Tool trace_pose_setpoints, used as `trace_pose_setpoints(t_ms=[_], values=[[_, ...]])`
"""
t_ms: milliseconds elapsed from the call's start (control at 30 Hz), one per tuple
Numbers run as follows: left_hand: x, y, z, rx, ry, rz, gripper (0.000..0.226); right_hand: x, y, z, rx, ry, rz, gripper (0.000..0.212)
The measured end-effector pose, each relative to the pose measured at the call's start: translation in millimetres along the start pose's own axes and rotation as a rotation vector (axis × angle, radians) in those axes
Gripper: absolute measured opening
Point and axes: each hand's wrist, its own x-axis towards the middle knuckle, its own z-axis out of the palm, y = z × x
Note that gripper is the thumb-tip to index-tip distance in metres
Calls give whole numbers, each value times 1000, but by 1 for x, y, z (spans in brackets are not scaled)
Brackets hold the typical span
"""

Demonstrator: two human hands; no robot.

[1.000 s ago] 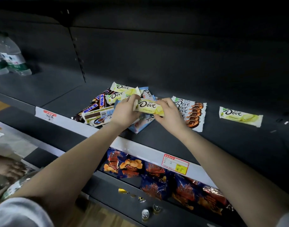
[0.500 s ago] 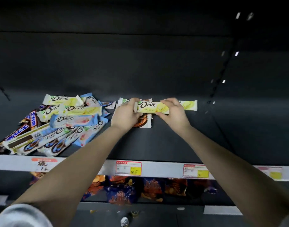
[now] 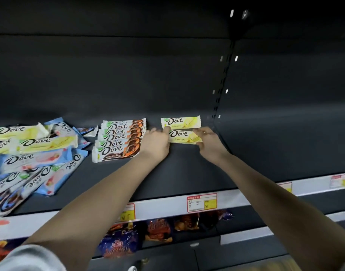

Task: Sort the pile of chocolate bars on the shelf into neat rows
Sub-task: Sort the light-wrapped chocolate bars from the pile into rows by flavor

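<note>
A yellow Dove bar [image 3: 184, 136] lies flat on the dark shelf [image 3: 187, 173], pinched at its left end by my left hand [image 3: 157, 142] and at its right end by my right hand [image 3: 208, 141]. Just behind it rests a second yellow Dove bar [image 3: 181, 122], parallel to the first. To the left of my left hand, several brown-and-orange Dove bars [image 3: 119, 138] sit in a neat overlapping row. A loose pile of yellow, blue and pink Dove bars [image 3: 35, 153] covers the shelf's left part.
A slotted upright [image 3: 224, 75] runs down the back wall right of the yellow bars. Price tags [image 3: 202, 202] line the shelf's white front strip. Blue and orange snack bags [image 3: 119, 241] fill the lower shelf.
Both hands carried the yellow bar from the pile rightward past the brown row and set it down in front of the lone yellow bar. The view swung right.
</note>
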Motion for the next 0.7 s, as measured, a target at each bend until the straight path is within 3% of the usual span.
trace_pose_setpoints(t_ms=[267,700], values=[[11,23,11,-360,-38,-271,55,20,5,7,50,107,22,48],[37,24,42,-393,120,-398,49,51,11,23,23,196,-47,59]])
